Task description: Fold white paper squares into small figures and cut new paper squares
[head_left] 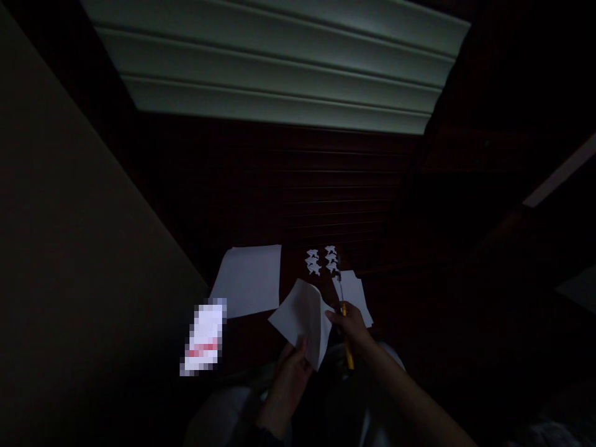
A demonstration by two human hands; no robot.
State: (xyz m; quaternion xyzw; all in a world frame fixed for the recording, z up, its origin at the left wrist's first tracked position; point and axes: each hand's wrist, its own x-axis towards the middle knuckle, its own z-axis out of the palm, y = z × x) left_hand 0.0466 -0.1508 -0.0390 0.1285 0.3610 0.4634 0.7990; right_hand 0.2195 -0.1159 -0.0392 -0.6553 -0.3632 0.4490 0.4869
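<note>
A white sheet of paper, bent with a raised fold toward its right side, is tilted between my hands. My left hand pinches its lower edge, thumb on top. My right hand is closed around a slim tool with a yellow handle and a thin dark shaft pointing away from me; dim light hides what its tip is. The right thumb reaches the sheet's right edge. Beyond the sheet, several small folded paper figures stand in two columns on the dark tabletop.
To the left lies a large white sheet. A stack of smaller white paper is beside my right hand. A blurred-out white item with a red band is at lower left. Slatted dark panels and a pale shutter rise behind.
</note>
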